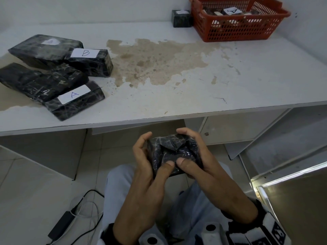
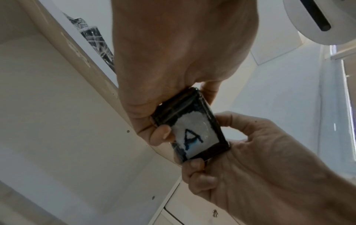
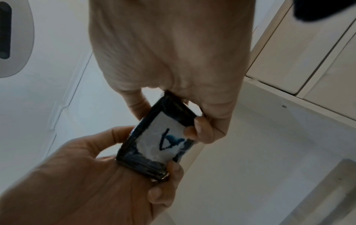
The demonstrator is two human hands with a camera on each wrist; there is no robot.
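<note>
You hold the small black packet (image 1: 174, 151) in front of the white table (image 1: 194, 96). Your left hand (image 1: 146, 174) and your right hand (image 1: 208, 172) both grip it, thumbs on top.

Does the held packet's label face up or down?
Down. The head view shows only folded wrap atop the packet; the wrist views from below show the label.

Four black blocks (image 1: 44, 48) (image 1: 90, 62) (image 1: 40, 82) (image 1: 76, 103) lie at nine o'clock on the table (image 1: 230, 82), one lone block (image 1: 182, 19) at one o'clock, one held block (image 1: 173, 149) at six o'clock; one orange basket (image 1: 238, 35).
</note>
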